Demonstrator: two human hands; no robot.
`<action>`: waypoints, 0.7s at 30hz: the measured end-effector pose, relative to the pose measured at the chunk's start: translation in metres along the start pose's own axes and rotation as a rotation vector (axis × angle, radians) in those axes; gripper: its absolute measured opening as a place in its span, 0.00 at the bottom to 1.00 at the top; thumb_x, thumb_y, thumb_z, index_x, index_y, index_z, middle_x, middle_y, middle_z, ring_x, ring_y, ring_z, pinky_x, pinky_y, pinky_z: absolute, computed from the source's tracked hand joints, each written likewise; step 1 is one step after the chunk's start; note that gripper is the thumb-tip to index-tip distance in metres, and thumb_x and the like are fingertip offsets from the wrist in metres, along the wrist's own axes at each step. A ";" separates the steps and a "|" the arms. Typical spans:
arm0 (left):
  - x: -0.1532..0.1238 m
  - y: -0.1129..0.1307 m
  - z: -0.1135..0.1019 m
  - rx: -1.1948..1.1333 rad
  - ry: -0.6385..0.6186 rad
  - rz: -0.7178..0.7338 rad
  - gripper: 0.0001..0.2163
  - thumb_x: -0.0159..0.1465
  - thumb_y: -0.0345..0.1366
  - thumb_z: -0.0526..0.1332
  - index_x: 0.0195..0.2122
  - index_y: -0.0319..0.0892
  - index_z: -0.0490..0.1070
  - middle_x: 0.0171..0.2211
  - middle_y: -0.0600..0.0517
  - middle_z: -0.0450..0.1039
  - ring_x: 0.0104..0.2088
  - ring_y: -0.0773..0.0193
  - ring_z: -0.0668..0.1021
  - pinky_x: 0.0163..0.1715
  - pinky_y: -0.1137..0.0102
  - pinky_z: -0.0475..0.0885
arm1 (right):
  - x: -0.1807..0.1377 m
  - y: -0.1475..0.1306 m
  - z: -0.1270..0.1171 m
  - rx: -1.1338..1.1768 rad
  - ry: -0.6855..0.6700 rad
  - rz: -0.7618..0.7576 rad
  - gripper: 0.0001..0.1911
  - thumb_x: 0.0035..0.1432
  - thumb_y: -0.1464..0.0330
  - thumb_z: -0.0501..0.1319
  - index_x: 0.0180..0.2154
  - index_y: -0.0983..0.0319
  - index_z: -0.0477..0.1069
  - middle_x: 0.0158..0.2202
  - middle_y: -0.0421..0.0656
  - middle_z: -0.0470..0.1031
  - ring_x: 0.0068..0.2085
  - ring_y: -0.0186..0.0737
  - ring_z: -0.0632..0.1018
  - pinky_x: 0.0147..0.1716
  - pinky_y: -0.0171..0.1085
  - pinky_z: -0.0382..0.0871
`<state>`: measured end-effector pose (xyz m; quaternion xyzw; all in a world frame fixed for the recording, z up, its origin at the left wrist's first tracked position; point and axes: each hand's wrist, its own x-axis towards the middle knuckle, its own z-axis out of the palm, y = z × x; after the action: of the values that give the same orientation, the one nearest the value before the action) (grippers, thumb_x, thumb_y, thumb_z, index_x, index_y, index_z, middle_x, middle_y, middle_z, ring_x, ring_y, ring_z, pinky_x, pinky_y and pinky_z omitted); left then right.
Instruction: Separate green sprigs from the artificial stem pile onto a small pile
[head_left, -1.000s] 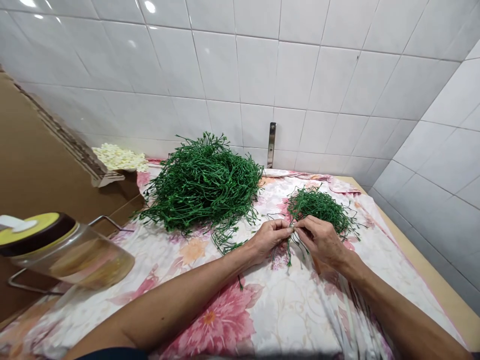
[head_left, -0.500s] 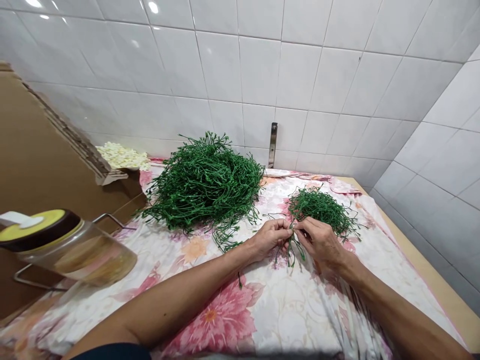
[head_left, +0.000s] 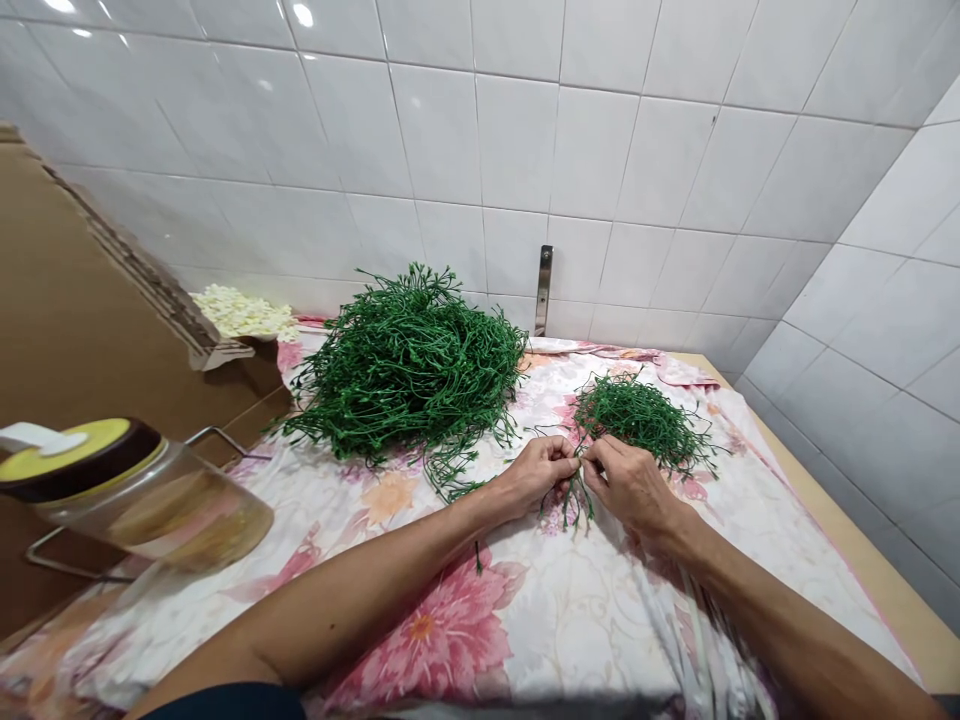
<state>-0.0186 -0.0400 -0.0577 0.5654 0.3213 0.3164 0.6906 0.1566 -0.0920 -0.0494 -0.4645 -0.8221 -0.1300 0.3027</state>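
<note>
At the far left, a brown board (head_left: 67, 330) runs along a white tiled wall (head_left: 300, 130), its upper edge rough and crumbled. In front of it stands a glass jar (head_left: 165, 510) with a dark lid and a yellow top (head_left: 64, 440), held in a thin metal wire frame (head_left: 214, 433); the blur and glare hide what is inside. Farther back, a heap of small cream-white blossoms (head_left: 240, 312) lies against the tiles.

A cloth printed with pink and orange flowers (head_left: 420, 640) covers the surface (head_left: 889, 590). On it, toward the wall, sits a large tangled pile of thin green sprigs (head_left: 405, 370), and some strands trail forward toward the hands. A metal bracket (head_left: 543, 290) is fixed to the wall behind it.

Near the middle of the cloth, the left hand (head_left: 534, 475) and right hand (head_left: 630, 488) come together, both arms reaching in from the bottom corners. Each grip is pressed closed, pinching a small bunch of loose green stems (head_left: 574, 500) between fingers and thumb, and the two grips sit just beside each other. The stem ends hang down below them, above the cloth.

Just behind the right hand lies a smaller pile of green sprigs (head_left: 637, 422). Farther right, the cloth rumples toward the surface's pale wooden edge, beside a second tiled wall (head_left: 885, 330).
</note>
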 end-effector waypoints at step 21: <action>0.000 0.009 0.005 -0.284 0.193 0.024 0.21 0.48 0.46 0.77 0.31 0.37 0.70 0.24 0.54 0.72 0.19 0.73 0.70 0.18 0.75 0.63 | 0.005 0.069 -0.048 -0.160 0.212 0.249 0.12 0.62 0.72 0.61 0.48 0.63 0.73 0.46 0.53 0.79 0.49 0.53 0.78 0.50 0.50 0.71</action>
<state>-0.0150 -0.0416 -0.0479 0.4328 0.3315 0.4199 0.7256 0.2314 -0.0753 -0.0135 -0.5689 -0.7088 -0.2047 0.3634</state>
